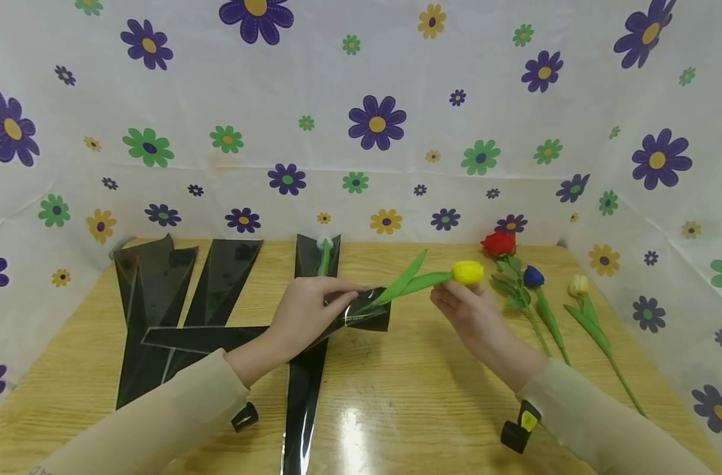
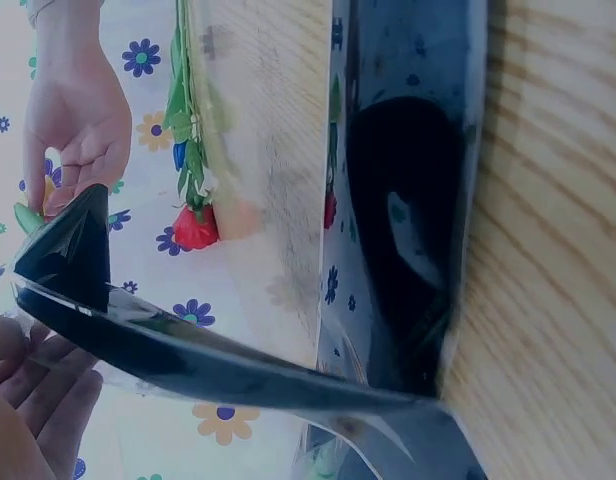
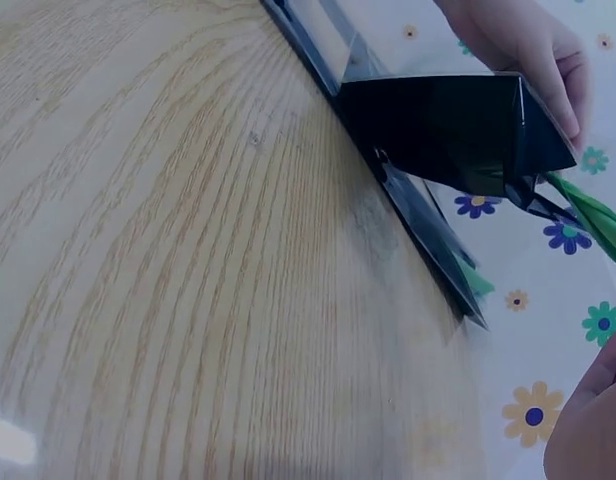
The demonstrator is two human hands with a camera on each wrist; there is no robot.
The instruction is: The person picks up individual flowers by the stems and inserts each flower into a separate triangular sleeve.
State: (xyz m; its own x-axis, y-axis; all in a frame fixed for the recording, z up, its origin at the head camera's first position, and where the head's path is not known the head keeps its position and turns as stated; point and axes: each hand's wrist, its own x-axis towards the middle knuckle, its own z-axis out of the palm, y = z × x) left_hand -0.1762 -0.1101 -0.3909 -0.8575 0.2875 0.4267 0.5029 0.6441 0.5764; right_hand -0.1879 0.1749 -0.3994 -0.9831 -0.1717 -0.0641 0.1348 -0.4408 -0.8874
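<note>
My left hand [image 1: 304, 313] grips a black cone-shaped flower sleeve [image 1: 369, 321] near its wide mouth, which faces right; the narrow end trails left over other sleeves. A yellow tulip [image 1: 468, 272] lies almost level, its green leaves at the mouth and its lower stem hidden in the sleeve. Just under the bloom, my right hand [image 1: 474, 313] pinches the tulip. In the left wrist view the sleeve [image 2: 218, 355] is held above the table, with the left fingers [image 2: 63, 400] along it. The right wrist view shows the sleeve's dark opening side [image 3: 438, 130] and green leaves [image 3: 596, 222].
Below the held sleeve, another black sleeve [image 1: 304, 396] lies with a pale flower [image 1: 325, 244] in it. More black sleeves [image 1: 224, 277] lie at left. On the right are a red rose [image 1: 499, 243], a blue tulip [image 1: 533, 277] and a white tulip [image 1: 578, 285]. A flowered cloth [image 1: 337, 79] surrounds the table.
</note>
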